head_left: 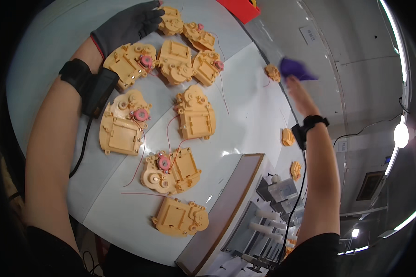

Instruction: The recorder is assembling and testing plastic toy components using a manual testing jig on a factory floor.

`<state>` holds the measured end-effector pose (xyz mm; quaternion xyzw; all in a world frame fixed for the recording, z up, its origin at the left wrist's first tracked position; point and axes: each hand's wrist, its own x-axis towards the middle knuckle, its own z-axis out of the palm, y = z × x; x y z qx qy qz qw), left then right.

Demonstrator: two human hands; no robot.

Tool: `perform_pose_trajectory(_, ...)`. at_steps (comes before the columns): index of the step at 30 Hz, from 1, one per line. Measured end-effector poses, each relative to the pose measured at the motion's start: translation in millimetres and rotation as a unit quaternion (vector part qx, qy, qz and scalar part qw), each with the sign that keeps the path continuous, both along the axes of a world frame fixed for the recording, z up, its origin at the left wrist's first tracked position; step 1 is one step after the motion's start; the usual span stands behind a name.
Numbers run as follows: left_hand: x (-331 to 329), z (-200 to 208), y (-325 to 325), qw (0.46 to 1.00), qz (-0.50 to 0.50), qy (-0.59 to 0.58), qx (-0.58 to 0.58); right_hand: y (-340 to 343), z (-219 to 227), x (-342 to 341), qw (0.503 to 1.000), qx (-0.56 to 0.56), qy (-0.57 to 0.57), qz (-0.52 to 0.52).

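Observation:
My left hand (129, 27), in a dark grey glove, reaches over the table at the far left. Its fingers lie stretched against the edge of a yellow plastic housing (171, 21). Near its wrist is another housing (129, 64) with a round pink part (146, 62). My right hand (301, 97) is raised at the right, smeared by motion. Something purple (296, 69) is at its fingertips; I cannot make out whether it is held or worn. More housings with thin red wires lie between my arms, among them one at centre (195, 113) and one at the near side (180, 217).
A wooden-edged board (231, 212) stands at the near right, beside a metal fixture with white rods (268, 221). Smaller-looking yellow parts (288, 137) lie along the far right side. A red bin (241, 10) is at the top. Black cables run from both wrist straps.

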<state>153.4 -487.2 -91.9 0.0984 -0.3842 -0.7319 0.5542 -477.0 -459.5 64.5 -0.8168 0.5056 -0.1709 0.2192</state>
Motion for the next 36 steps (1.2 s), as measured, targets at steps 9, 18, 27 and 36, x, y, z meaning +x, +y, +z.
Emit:
perform_pose_trajectory(9, 45, -7, 11, 0.999, -0.006, -0.04, 0.025, 139, 40, 242, 0.909, 0.4, -0.073, -0.094)
perform_pose_trajectory(18, 41, -10, 0, 0.998, -0.054, 0.012, -0.033, 158, 143, 146, 0.871, 0.035, -0.438, -0.219)
perform_pose_trajectory(27, 32, 5, 15, 0.997, 0.047, -0.055, 0.031, 162, 108, -49, 0.847, -0.289, 0.147, -0.422)
perform_pose_trajectory(36, 35, 0, 6, 0.999, 0.006, -0.044, 0.019, 170, 14, 77, 0.91, 0.298, -0.024, -0.288)
